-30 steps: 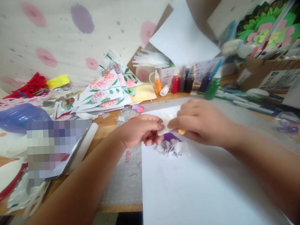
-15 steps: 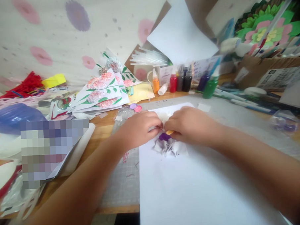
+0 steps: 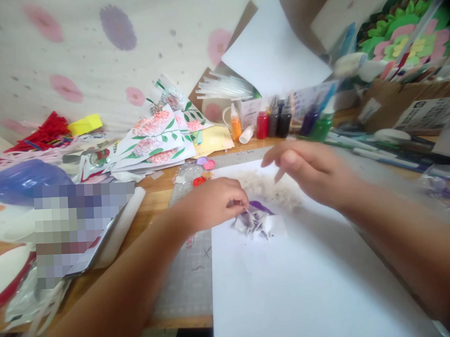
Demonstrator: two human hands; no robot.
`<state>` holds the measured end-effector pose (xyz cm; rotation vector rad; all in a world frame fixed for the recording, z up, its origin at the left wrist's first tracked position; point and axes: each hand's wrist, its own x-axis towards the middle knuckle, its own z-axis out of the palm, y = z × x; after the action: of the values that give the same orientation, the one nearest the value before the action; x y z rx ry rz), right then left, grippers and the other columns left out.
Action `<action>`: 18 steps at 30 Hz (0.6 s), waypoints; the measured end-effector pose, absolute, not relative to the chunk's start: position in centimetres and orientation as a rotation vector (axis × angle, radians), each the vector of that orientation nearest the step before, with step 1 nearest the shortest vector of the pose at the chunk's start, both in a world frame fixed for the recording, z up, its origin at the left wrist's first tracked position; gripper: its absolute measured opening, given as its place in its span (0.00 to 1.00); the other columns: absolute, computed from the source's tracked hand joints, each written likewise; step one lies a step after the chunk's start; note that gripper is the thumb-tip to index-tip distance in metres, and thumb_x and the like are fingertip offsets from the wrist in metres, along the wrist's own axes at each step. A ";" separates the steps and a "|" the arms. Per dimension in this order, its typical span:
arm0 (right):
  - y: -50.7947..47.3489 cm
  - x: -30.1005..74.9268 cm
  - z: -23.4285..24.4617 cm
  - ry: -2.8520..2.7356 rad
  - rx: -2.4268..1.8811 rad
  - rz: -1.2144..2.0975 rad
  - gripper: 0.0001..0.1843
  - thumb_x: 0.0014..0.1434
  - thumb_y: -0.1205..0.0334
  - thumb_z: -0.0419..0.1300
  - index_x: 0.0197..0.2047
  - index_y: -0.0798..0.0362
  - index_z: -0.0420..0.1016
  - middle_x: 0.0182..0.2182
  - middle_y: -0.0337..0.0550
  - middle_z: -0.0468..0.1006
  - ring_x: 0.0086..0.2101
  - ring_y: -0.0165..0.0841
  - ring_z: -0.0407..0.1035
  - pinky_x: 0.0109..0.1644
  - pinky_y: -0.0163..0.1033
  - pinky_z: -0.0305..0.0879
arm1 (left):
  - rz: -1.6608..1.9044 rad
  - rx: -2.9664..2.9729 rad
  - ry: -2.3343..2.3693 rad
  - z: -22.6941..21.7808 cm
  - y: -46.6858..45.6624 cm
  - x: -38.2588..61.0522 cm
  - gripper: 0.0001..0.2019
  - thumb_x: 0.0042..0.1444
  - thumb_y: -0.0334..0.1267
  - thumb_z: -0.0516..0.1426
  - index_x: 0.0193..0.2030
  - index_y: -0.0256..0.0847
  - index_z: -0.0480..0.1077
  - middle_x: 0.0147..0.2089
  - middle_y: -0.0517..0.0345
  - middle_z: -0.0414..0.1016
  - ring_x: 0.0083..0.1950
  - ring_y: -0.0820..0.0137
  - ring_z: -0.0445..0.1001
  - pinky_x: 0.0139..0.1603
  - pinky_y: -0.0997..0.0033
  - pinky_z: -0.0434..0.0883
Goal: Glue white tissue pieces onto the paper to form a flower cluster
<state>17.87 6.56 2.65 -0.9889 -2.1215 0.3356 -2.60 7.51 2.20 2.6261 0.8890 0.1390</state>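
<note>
Pinching the flower with the left grip, fingertips closed tight on its near-side edge. Hovering just right and beyond with the right grip, fingers apart, nothing held. Under both, a white sheet; between the grips, a fuzzy tissue patch. Left of the left grip, a mat on the table. Far beyond, bottles in a row.

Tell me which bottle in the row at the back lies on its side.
The small white bottle between the orange bottle and the red bottle; it lies tipped over, while the coloured ones stand upright.
</note>
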 end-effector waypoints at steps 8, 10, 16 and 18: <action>6.9 16.2 1.7 -2.080 -1.202 0.942 0.18 0.54 0.51 0.53 0.21 0.55 0.62 0.20 0.36 0.73 0.20 0.24 0.62 0.25 0.31 0.56 | 0.070 2.598 0.888 2.0 7.5 -2.5 0.09 0.52 0.31 0.51 0.35 0.41 0.72 0.38 0.58 0.72 0.40 0.71 0.68 0.41 0.74 0.62; 6.8 16.2 1.9 -2.090 -1.200 0.986 0.17 0.53 0.52 0.54 0.21 0.55 0.62 0.19 0.36 0.72 0.19 0.23 0.62 0.25 0.30 0.56 | 0.051 2.601 0.901 2.0 7.4 -2.5 0.09 0.53 0.32 0.50 0.34 0.41 0.72 0.38 0.58 0.71 0.39 0.71 0.68 0.41 0.74 0.62; 6.7 16.3 1.9 -2.195 -1.108 1.014 0.15 0.54 0.54 0.54 0.21 0.55 0.65 0.21 0.35 0.75 0.21 0.22 0.63 0.26 0.29 0.56 | 0.024 2.587 0.923 2.2 7.3 -2.4 0.09 0.52 0.33 0.51 0.33 0.42 0.72 0.36 0.59 0.69 0.38 0.72 0.68 0.37 0.75 0.61; 6.7 16.3 1.8 -2.209 -1.101 1.004 0.15 0.54 0.55 0.53 0.21 0.55 0.66 0.22 0.35 0.75 0.22 0.23 0.63 0.27 0.29 0.57 | 0.041 2.575 0.919 2.2 7.4 -2.5 0.08 0.52 0.33 0.51 0.33 0.42 0.72 0.36 0.59 0.69 0.37 0.73 0.68 0.36 0.76 0.61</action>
<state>16.28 6.74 1.79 -1.1008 -2.2091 1.0040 -2.52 7.36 2.25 2.5753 0.9190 0.0407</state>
